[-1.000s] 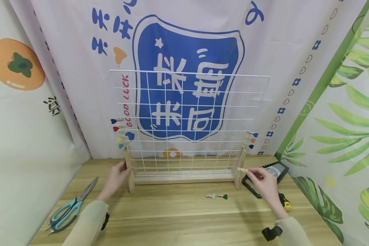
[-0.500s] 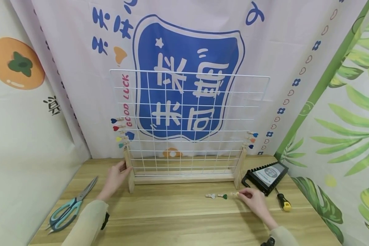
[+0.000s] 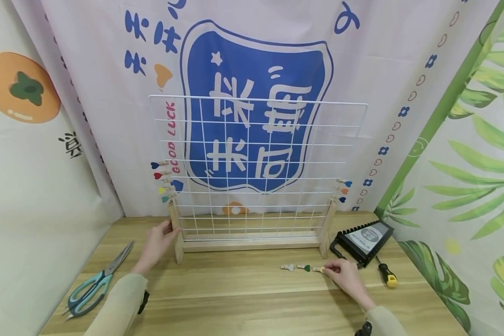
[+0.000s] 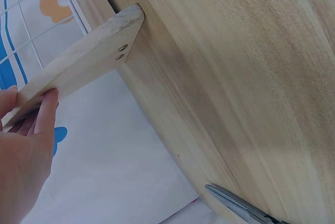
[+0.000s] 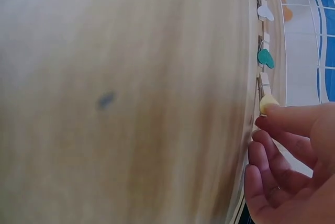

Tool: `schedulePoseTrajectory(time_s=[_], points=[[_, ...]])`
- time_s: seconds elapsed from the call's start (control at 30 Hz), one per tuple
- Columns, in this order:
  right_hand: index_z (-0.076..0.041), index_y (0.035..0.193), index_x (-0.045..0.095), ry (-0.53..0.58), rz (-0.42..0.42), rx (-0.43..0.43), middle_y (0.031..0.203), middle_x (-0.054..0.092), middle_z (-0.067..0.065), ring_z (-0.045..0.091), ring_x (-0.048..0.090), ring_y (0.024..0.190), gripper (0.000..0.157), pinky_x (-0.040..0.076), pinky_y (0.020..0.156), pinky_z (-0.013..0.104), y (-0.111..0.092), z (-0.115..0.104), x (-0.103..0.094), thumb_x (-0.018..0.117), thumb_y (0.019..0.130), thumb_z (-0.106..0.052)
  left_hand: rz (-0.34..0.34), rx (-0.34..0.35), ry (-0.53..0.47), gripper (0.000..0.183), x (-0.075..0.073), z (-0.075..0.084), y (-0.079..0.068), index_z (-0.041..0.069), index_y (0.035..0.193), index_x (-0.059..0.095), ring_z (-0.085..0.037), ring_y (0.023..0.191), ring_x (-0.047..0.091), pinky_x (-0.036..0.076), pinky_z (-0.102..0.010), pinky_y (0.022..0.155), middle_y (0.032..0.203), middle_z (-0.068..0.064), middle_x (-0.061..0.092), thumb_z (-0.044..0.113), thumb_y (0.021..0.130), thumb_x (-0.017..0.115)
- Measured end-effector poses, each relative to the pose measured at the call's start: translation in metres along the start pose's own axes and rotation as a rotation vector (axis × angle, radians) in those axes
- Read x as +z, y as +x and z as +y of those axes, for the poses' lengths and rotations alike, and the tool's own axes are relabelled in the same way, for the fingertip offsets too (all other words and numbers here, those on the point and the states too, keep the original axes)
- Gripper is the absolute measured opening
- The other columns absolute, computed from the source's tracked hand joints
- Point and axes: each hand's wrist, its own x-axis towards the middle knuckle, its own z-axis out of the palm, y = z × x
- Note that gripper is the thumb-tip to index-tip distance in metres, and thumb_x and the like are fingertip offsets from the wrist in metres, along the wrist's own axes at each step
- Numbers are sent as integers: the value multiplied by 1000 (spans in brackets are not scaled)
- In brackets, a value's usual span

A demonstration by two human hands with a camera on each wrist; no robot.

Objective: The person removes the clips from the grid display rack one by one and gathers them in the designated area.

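Note:
My left hand (image 3: 157,242) grips the left wooden post (image 4: 84,59) of a stand that carries a white wire grid (image 3: 256,170), thumb on one side and fingers on the other. At the right, my right hand (image 3: 344,278) pinches a small wooden clothespin (image 5: 265,84) by its yellow heart, between thumb and forefinger, down at the tabletop. Lined up beside it lie a clothespin with a green heart (image 5: 266,58) and one with a white heart (image 5: 265,11). Heart clothespins are clipped along both grid sides, several at the left and 3 at the right.
Large teal-handled scissors (image 3: 98,282) lie at the left of the wooden table (image 3: 235,303). On the right are a black hex key set (image 3: 363,242) and a yellow-black screwdriver (image 3: 387,274). A printed cloth (image 3: 122,116) hangs behind the grid.
My right hand has come down from beside the right post to the tabletop, bringing the yellow-heart clothespin into line with the other two. The left hand stays on its post.

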Motion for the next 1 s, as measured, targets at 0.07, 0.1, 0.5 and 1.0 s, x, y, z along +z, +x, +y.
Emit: schedulePoseTrajectory(time_s=[0.07,0.1,0.5,1.0], points=[[-10,84,78,-20,-6,-1,79,74,1,-1,52,63,4,43,56,15,1,0,0,80,82,-13,-4,-7,-1,25,-1,1,0,-14,114,61,-48,109,66,58,-50,89,114,-36,66,3,96,61],[-10,85,78,-23,-10,-1,80,74,1,-1,52,63,4,43,56,15,1,-1,0,79,82,-13,-4,-9,0,26,-1,1,0,-14,115,61,-48,109,66,58,-50,90,114,-36,66,4,96,61],[-3,90,76,13,34,-53,80,74,5,5,61,65,10,51,58,15,6,-4,-11,78,82,-7,0,-9,4,26,-1,2,2,-14,114,61,-47,108,67,59,-50,90,114,-36,66,5,96,62],[-1,111,72,116,409,-105,103,73,19,-16,49,74,25,43,66,-2,64,-61,-121,68,95,-21,13,-10,-15,24,0,3,0,-15,112,62,-49,109,66,57,-52,91,113,-37,66,4,96,62]])
